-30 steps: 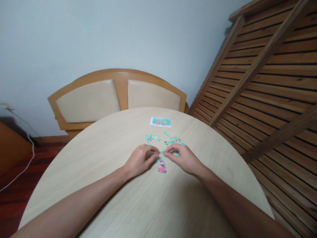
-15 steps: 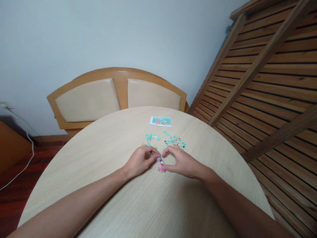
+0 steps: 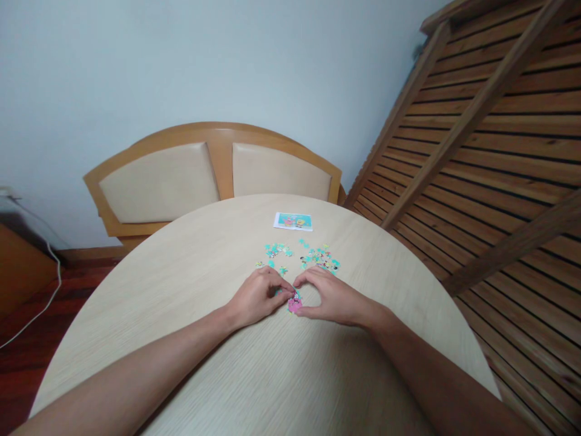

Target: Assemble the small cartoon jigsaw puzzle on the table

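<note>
A small pink cluster of jigsaw puzzle pieces [image 3: 295, 304] lies on the table between my two hands. My left hand [image 3: 261, 295] is closed in a pinch at its upper left edge, on a puzzle piece mostly hidden by the fingertips. Curved in a C, my right hand [image 3: 333, 297] spans the cluster, its thumb on the lower right edge and its index finger by the top. Beyond the hands lie loose turquoise puzzle pieces [image 3: 278, 249] on the left and a mixed pile of puzzle pieces [image 3: 322, 257] on the right, partly behind my right hand.
A picture card [image 3: 293, 221] with a pink and a yellow figure lies farther back on the round wooden table [image 3: 204, 254]. Behind the table stands a padded wooden headboard [image 3: 220, 160]. Wooden slats [image 3: 481, 139] lean at the right. A white cable [image 3: 58, 278] hangs at the left.
My left hand's fingertips have moved slightly right and down onto the pink cluster, closing the gap there. My right thumb and index finger have shifted slightly left around it.
</note>
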### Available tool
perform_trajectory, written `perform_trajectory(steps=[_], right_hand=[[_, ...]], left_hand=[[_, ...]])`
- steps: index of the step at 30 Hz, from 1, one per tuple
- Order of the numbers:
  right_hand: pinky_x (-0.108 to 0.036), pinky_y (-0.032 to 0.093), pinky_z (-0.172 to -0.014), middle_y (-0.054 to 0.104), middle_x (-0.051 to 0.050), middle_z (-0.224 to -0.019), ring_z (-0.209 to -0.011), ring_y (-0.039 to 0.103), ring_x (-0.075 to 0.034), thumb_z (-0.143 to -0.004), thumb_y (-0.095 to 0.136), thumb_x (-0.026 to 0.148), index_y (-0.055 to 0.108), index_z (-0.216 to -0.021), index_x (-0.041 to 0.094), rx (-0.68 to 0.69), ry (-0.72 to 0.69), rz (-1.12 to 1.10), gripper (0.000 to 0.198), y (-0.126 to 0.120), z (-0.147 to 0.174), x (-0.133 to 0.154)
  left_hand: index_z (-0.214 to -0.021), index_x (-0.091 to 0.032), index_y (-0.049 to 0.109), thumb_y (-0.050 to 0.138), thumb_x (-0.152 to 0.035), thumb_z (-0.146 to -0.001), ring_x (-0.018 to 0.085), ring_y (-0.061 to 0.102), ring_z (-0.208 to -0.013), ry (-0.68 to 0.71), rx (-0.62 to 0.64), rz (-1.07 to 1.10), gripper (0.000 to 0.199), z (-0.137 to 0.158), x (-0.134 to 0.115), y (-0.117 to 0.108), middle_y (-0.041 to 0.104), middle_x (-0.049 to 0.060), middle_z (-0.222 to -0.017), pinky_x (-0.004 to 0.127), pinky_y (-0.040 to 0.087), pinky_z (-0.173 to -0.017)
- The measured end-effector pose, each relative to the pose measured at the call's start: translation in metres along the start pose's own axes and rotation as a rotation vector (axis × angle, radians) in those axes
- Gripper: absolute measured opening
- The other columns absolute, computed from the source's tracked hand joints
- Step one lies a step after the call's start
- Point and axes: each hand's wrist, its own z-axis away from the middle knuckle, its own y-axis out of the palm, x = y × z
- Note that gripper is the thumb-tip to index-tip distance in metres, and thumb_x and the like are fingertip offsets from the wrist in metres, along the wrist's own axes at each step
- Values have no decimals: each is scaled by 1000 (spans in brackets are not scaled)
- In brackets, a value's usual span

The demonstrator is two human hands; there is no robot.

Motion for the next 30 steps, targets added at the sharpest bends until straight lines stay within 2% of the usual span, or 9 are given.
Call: perform_trajectory(steps=[7, 18, 21, 26, 30], right_hand=[[-36, 45, -93, 67, -5, -105, -104, 58, -22, -83, 74, 40, 62, -104, 22, -5, -15, -7, 31, 0, -1, 2], [-36, 43, -95, 68, -3, -102, -103, 59, -22, -82, 75, 40, 63, -101, 22, 12, -39, 5, 28, -2, -2, 4], [-36, 43, -95, 68, -3, -101, -102, 59, -22, -83, 74, 40, 64, -101, 22, 17, -54, 18, 27, -3, -2, 4], [-37, 44, -97, 68, -4, -103, -103, 59, -22, -85, 73, 40, 67, -105, 23, 29, -86, 33, 27, -4, -2, 4], [-38, 43, -100, 68, -5, -105, -104, 59, -22, -86, 72, 41, 71, -111, 25, 38, -112, 56, 29, -5, -2, 4]], left_hand=[[-94, -26, 78, 66, -30, -90, 21, 61, -89, 21, 10, -46, 13, 0, -1, -1, 72, 3, -83, 34, 47, -82], [-93, -23, 74, 63, -29, -94, 19, 64, -87, 167, 51, -122, 13, -2, -1, -3, 75, 2, -88, 36, 44, -87], [-93, -23, 74, 62, -28, -94, 20, 63, -89, 157, 61, -120, 13, -1, 0, -3, 74, 2, -89, 35, 45, -87], [-96, -24, 73, 60, -30, -94, 21, 61, -91, 38, 17, -114, 14, 0, 5, -13, 72, 3, -89, 34, 48, -84], [-100, -23, 70, 60, -30, -93, 21, 61, -95, 89, 46, -165, 14, -1, 9, -28, 71, 4, -96, 35, 49, -87]])
